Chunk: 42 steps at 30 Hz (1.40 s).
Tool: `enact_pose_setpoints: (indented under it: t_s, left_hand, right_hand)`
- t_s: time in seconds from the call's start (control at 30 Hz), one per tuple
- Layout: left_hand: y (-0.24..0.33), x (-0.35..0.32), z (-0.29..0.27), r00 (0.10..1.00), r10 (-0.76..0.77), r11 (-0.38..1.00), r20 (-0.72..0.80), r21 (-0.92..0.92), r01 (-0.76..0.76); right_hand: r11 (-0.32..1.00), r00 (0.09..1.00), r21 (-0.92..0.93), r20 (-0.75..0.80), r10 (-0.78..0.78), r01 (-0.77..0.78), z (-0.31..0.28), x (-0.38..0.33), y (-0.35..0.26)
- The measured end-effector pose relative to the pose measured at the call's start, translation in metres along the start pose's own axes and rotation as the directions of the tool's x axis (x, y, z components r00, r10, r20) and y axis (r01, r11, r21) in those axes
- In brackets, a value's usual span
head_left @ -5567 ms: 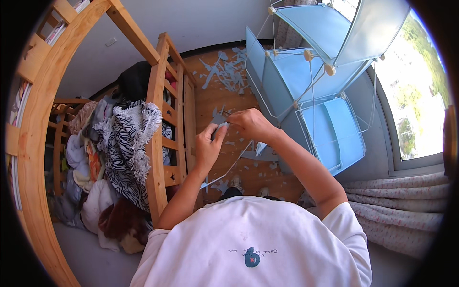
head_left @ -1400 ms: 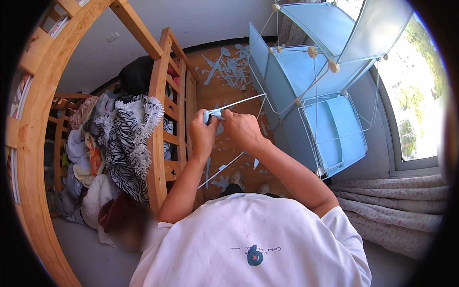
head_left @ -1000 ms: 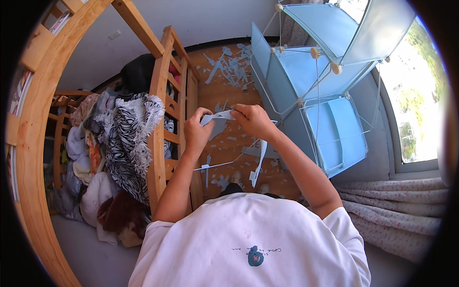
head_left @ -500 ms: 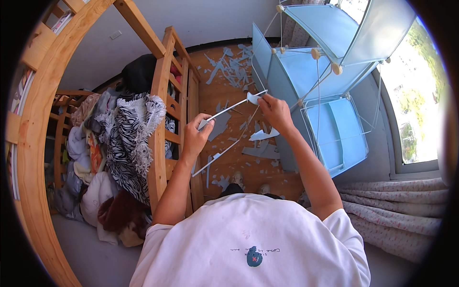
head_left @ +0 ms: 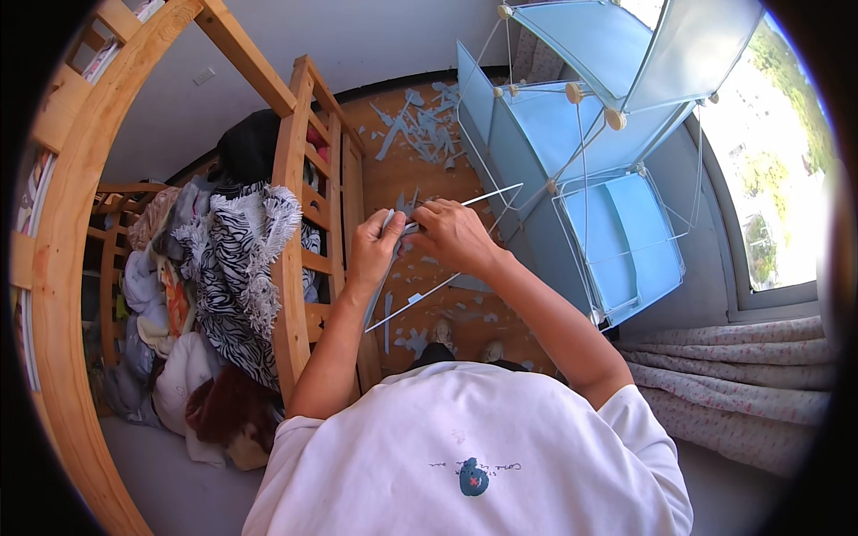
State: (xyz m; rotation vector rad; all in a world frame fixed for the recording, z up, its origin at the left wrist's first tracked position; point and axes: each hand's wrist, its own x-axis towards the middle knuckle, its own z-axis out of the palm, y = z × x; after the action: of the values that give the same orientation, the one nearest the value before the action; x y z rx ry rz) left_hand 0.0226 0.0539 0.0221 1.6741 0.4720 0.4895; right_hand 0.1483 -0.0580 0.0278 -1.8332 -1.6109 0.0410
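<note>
Held out in front of me is a thin white wire frame (head_left: 438, 288), with a small pale scrap stuck on its near side. My left hand (head_left: 368, 253) is closed round one side of it. Close against it, my right hand (head_left: 454, 235) has its fingers curled in at the same side, beside the left thumb. A greyish-blue bit shows between the fingers, partly hidden. Beyond the right hand, a bare rod end sticks out to the right.
Torn pale blue scraps (head_left: 418, 129) litter the wooden floor (head_left: 384, 183). At right stands a blue panelled rack (head_left: 559, 210) with metal rods and round wooden connectors, by a window (head_left: 773, 205) and curtain (head_left: 724, 375). A wooden bunk bed (head_left: 290, 223) with heaped clothes and blankets (head_left: 237, 277) is at left.
My right hand has moved left along the rod, from near its far end up to my left hand. The blue piece by my right fingers has left that spot, and the frame has tilted.
</note>
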Motion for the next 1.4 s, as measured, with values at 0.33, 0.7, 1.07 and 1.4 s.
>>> enact_pose_setpoints:
  t_s: [0.33,0.7,1.07,1.4]
  left_hand:
    - [-0.007,-0.011,-0.006,0.973,-0.146,0.967,-0.181,-0.232,0.102]
    - [-0.006,-0.013,-0.017,0.979,-0.182,0.983,-0.095,-0.016,0.182]
    - [-0.055,0.012,-0.102,0.691,-0.351,0.936,-0.632,-0.268,0.230]
    - [-0.095,0.022,-0.089,0.539,-0.467,0.879,-0.701,-0.431,0.203]
  right_hand:
    - [0.974,0.987,0.227,0.158,-0.040,0.003,0.016,0.006,-0.005]
    - [0.979,0.998,0.201,0.047,-0.044,0.034,0.025,0.000,-0.015]
    - [0.964,0.975,0.162,-0.104,-0.195,0.210,0.032,-0.018,-0.037]
    - [0.981,0.977,0.191,-0.201,0.076,-0.037,0.024,-0.036,-0.024]
